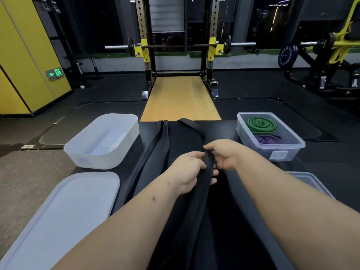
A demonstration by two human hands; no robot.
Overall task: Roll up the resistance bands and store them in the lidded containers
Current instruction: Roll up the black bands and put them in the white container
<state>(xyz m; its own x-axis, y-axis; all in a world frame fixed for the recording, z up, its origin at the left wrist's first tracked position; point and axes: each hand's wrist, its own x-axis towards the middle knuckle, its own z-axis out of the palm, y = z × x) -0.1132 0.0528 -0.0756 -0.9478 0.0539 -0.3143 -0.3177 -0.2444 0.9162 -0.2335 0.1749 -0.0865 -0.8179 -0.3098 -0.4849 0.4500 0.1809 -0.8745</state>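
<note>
Both hands are on the black resistance band at the middle of the black tabletop. The left hand has its fingers curled round the strap, clenching it from the side, and the right hand pinches the same strap just across from it, the two hands almost touching. From that grip the band loops away towards the far edge of the table and also trails back towards the person. A second black band lies flat just to the left. Over on the right, the clear container holds a rolled green band and a rolled purple band. On the left the frosted white container stands open, its lid flat on the table in front of it.
</note>
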